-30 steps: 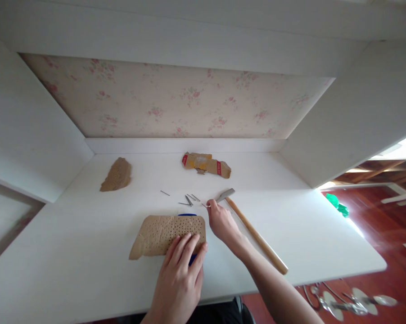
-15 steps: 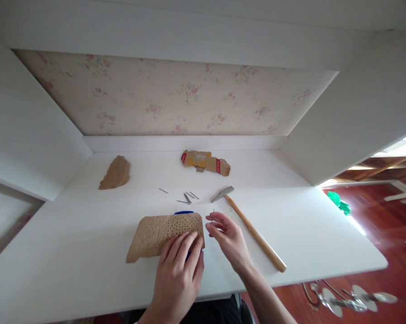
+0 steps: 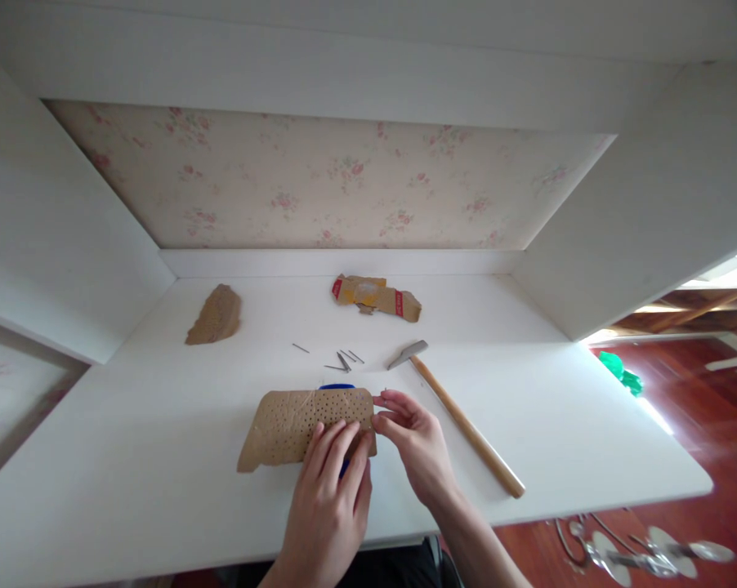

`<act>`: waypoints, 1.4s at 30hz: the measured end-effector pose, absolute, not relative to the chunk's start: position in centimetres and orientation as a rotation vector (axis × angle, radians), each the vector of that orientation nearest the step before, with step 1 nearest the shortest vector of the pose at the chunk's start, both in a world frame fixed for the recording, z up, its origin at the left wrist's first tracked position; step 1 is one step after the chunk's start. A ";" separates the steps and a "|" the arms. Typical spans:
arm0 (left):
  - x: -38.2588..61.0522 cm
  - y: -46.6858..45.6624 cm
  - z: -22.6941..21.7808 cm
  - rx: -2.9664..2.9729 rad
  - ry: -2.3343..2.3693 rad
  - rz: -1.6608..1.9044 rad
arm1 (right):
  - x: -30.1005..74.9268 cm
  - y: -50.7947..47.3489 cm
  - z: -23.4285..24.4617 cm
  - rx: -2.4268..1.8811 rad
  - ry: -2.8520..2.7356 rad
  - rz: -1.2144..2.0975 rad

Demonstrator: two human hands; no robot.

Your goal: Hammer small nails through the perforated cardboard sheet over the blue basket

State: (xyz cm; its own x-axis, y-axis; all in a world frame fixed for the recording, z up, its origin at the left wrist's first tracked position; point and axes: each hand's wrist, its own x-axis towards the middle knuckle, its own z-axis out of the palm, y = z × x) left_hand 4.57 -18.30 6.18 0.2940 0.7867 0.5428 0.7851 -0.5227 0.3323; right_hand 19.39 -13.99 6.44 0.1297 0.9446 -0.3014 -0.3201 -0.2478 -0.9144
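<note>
The tan card (image 3: 276,420), dotted with dark holes, its left end slanted, lies under my left hand (image 3: 328,498), fingers outstretched on it. My right hand (image 3: 421,445) curls at the card's right edge; whether it grips anything, I can't tell. Nails (image 3: 343,361) lie beyond both hands.

Found at front of bench (image 3: 129,490): cardboard sheet (image 3: 283,420) over partly hidden object (image 3: 337,386), left hand (image 3: 328,498) on top, right hand (image 3: 418,441) at right edge. Noted behind sheet: loose nails (image 3: 344,362). Located right of nails: hammer (image 3: 466,425). Recorded farther back: cardboard scrap (image 3: 215,316) at left, second scrap (image 3: 377,296) behind nails.
</note>
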 end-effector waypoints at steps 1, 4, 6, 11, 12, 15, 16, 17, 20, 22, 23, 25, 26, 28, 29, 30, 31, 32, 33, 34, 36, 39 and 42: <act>4.6 -18.3 6.1 2.531 1.529 1.062 | 19.4 -13.9 6.3 -1.264 -0.703 1.399; 4.5 -18.2 6.1 2.543 1.522 1.038 | 19.3 -13.7 5.9 -1.292 -0.715 1.388; 4.4 -18.2 6.1 2.552 1.527 1.012 | 19.3 -13.7 5.6 -1.299 -0.746 1.383; 4.3 -18.1 6.8 2.560 1.539 0.959 | 19.6 -13.9 5.5 -1.330 -0.878 1.286; 4.3 -18.1 7.0 2.553 1.547 0.951 | 19.8 -14.0 5.7 -1.340 -0.909 1.238; 4.3 -17.8 7.3 2.546 1.576 0.917 | 20.4 -14.3 6.3 -1.365 -1.016 1.077; 4.3 -17.7 7.3 2.550 1.581 0.899 | 20.5 -14.3 6.5 -1.365 -1.061 1.034; 4.3 -17.5 7.4 2.554 1.583 0.884 | 20.6 -14.3 6.7 -1.360 -1.111 0.998; 4.5 -17.2 7.3 2.560 1.591 0.867 | 20.5 -14.2 7.0 -1.327 -1.257 0.926; 4.6 -17.1 7.3 2.551 1.602 0.889 | 20.3 -14.1 6.9 -1.324 -1.323 0.891; 4.6 -17.1 7.3 2.543 1.606 0.898 | 20.2 -14.1 6.7 -1.332 -1.345 0.875; 4.6 -17.0 7.2 2.529 1.607 0.904 | 20.0 -14.1 6.5 -1.350 -1.384 0.845; 4.6 -17.0 7.2 2.525 1.603 0.899 | 19.9 -14.2 6.3 -1.354 -1.406 0.828; 4.6 -17.0 7.2 2.527 1.591 0.878 | 19.8 -14.3 6.1 -1.349 -1.453 0.791; 4.6 -17.0 7.1 2.529 1.587 0.869 | 19.8 -14.3 6.0 -1.342 -1.476 0.771; 4.5 -17.0 7.1 2.528 1.587 0.865 | 19.8 -14.4 5.9 -1.336 -1.497 0.750; 4.5 -17.0 7.1 2.527 1.587 0.865 | 19.8 -14.4 5.9 -1.331 -1.514 0.731; 4.5 -17.0 7.0 2.525 1.587 0.867 | 19.8 -14.4 5.9 -1.328 -1.530 0.715; 4.5 -17.1 6.9 2.520 1.590 0.874 | 19.7 -14.4 5.9 -1.328 -1.543 0.701; 4.5 -17.1 6.8 2.515 1.590 0.882 | 19.7 -14.4 5.9 -1.328 -1.555 0.689; 4.5 -17.1 6.7 2.512 1.591 0.888 | 19.7 -14.4 6.0 -1.328 -1.580 0.672; 4.6 -17.1 6.8 2.513 1.599 0.899 | 19.7 -14.5 6.2 -1.316 -1.625 0.654; 4.5 -17.0 7.3 2.523 1.593 0.906 | 19.7 -14.5 6.3 -1.304 -1.662 0.648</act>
